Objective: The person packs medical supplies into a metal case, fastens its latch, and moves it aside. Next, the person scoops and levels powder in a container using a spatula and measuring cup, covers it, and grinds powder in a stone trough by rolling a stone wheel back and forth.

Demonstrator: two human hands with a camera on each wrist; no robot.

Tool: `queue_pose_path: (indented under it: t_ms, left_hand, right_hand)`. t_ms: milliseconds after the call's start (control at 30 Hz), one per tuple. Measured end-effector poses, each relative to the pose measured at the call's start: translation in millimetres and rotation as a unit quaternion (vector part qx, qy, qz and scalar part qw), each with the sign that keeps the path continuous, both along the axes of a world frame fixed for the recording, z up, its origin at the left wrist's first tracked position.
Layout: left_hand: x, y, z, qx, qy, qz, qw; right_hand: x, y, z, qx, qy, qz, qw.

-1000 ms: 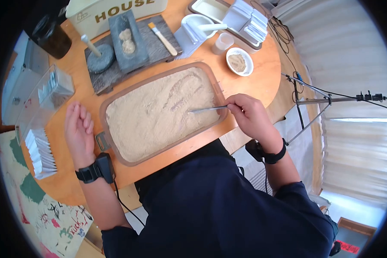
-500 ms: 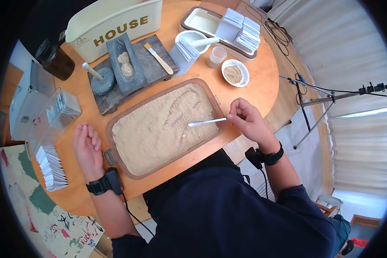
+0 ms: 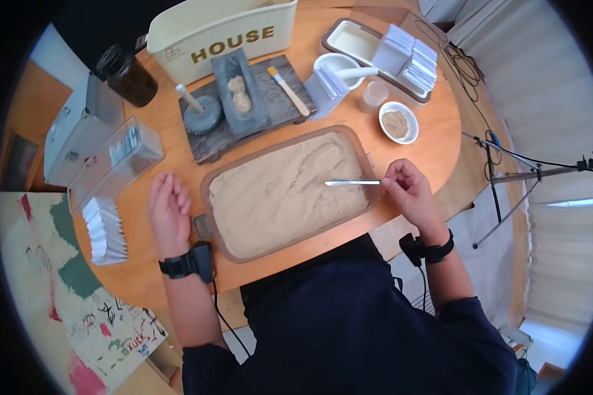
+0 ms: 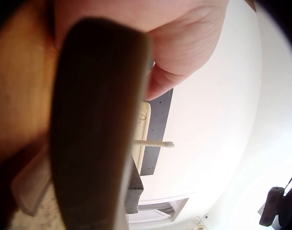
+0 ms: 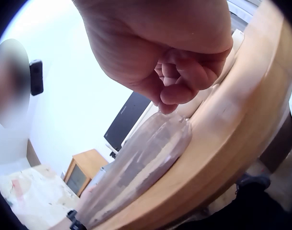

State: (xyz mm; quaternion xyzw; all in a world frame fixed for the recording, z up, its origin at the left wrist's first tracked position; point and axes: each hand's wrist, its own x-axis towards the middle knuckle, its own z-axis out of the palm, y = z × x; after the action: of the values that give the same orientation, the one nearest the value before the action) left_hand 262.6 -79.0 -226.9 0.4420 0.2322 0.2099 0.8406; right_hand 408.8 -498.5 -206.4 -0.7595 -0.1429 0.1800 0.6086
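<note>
My right hand [image 3: 410, 187] pinches the end of a slim silver metal spatula [image 3: 350, 182] between thumb and fingers. Its flat blade reaches over the pale sand-like powder [image 3: 277, 204], which fills a shallow clear brown-tinted tub [image 3: 225, 251]. Streaks and rough patches mark the powder's upper right part. In the right wrist view, curled fingers [image 5: 182, 88] hang above the tub's end, and the spatula is hidden. To the left of the tub, my left hand [image 3: 170, 209] rests by the table, palm turned up and fingers loosely bent, holding nothing. A dark blurred shape covers much of the left wrist view.
Behind the tub, a dark board [image 3: 207, 146] bears a stone trough [image 3: 250, 118], a round stone press [image 3: 203, 116] and a brush [image 3: 288, 92]. A white bowl of powder [image 3: 407, 131] and plastic cup [image 3: 373, 97] stand right. Folded papers [image 3: 104, 230] lie left; a tripod [image 3: 507, 176] stands beyond.
The head view has shifted, so the whole scene sits further right. The spatula lies more level, its blade brighter than a second ago. My left hand stays beside the tub.
</note>
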Motion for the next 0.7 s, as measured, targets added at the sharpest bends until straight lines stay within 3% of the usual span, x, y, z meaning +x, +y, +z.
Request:
queue_pose_path:
  t_ms: [33, 133, 333, 433, 633, 700]
  left_hand:
    - [1, 0, 0, -0.005, -0.011, -0.008, 1.0]
    - [1, -2, 2, -0.012, -0.008, -0.004, 1.0]
    - [2, -2, 0, 0.006, -0.004, -0.002, 1.0]
    - [1, -2, 3, -0.004, -0.023, 0.004, 1.0]
    - [3, -3, 2, -0.007, -0.017, -0.01, 1.0]
    - [3, -4, 3, -0.01, -0.015, -0.01, 1.0]
  right_hand:
    - [-1, 2, -2, 0.002, 0.006, 0.004, 1.0]
    - [-4, 2, 13, -0.179, -0.289, 0.019, 0.94]
    - [-7, 1, 14, -0.171, -0.433, 0.034, 0.884]
    - [-12, 0, 8, -0.126, -0.369, 0.035, 0.92]
    - [-22, -1, 10, -0.139, -0.26, 0.013, 0.956]
    - [-23, -2, 7, -0.089, -0.216, 0.013, 0.972]
